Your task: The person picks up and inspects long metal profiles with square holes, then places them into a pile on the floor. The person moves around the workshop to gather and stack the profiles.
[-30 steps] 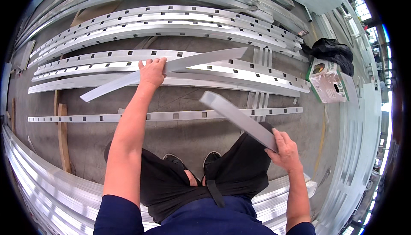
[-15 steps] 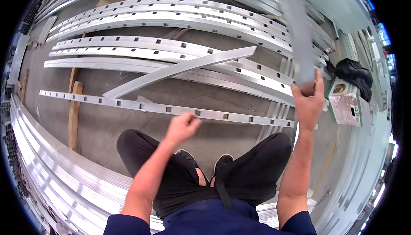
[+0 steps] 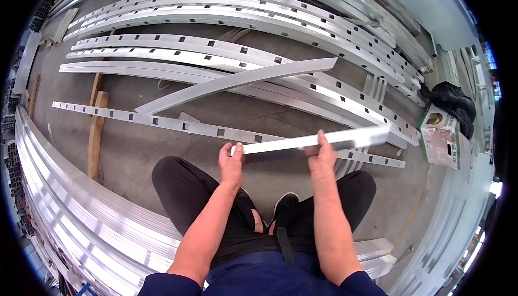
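A short silver metal bar (image 3: 280, 145) lies level between my two hands, above my knees. My left hand (image 3: 231, 166) is closed round its left end, thumb at the front. Nearer the bar's middle, my right hand (image 3: 322, 158) grips it from below; the bar's far right part is blurred by motion. Just beyond, a long metal rail with square holes (image 3: 204, 128) runs across, partly hidden behind the held bar. Another plain metal bar (image 3: 237, 80) rests slantwise, its left end at that rail and its right end over other rails.
Several rails with square holes (image 3: 216, 15) lie in rows farther off. A wooden batten (image 3: 96, 134) supports the near rail at left. Stacked metal profiles (image 3: 97, 215) fill the lower left. At right stands a cardboard box (image 3: 440, 142) with a black plastic bag (image 3: 450, 102) on it.
My right hand has brought the bar down from upright at the right to level in front of me. My left hand, closed before, has taken hold of its left end.
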The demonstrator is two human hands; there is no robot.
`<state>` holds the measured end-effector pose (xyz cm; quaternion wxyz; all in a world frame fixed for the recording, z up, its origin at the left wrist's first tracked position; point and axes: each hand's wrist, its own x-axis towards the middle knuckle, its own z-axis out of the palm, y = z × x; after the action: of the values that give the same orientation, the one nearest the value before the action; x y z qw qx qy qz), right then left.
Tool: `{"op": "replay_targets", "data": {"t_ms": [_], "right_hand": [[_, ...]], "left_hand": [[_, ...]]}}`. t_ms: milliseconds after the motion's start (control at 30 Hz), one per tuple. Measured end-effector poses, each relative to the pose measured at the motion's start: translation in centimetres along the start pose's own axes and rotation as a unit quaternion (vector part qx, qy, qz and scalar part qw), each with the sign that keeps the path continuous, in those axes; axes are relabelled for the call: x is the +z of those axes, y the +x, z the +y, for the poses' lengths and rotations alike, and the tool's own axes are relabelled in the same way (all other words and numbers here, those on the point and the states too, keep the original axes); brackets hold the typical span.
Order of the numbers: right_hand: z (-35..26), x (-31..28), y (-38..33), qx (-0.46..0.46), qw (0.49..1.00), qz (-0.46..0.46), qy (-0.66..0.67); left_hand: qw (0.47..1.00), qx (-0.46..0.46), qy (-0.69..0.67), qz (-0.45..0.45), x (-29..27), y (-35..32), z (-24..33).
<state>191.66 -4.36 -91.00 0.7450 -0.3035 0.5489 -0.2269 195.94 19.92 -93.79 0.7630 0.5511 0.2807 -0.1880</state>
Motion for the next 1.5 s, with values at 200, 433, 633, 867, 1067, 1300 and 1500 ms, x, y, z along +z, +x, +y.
{"op": "replay_targets", "data": {"t_ms": [200,433,633,867,1067,1300,1500], "right_hand": [[7.8,-2.0,-0.2,0.183,0.979,0.070,0.062],[8.8,-0.4,-0.6,0.190,0.980,0.051,0.016],[9.3,-1.1,-0.1,0.202,0.979,0.031,-0.003],[9.7,-2.5,0.3,0.218,0.975,0.037,-0.007],[8.2,-3.6,1.0,0.192,0.981,0.035,-0.017],[8.3,-4.0,1.8,0.174,0.984,0.028,-0.021],[7.7,-4.8,1.5,0.176,0.984,0.023,-0.030]], "left_hand": [[0.982,0.106,0.120,0.096,-1.7,3.7,0.4],[0.964,0.143,0.148,0.169,-2.9,5.7,-0.5],[0.970,0.129,0.138,0.154,-3.3,5.8,-0.6],[0.964,0.109,0.187,0.155,-3.1,5.2,-0.3],[0.931,0.166,0.301,0.125,-3.6,5.5,-2.0],[0.916,0.155,0.361,0.080,-2.6,5.6,-0.5],[0.926,0.157,0.338,0.059,-2.8,6.2,-1.2]]}}
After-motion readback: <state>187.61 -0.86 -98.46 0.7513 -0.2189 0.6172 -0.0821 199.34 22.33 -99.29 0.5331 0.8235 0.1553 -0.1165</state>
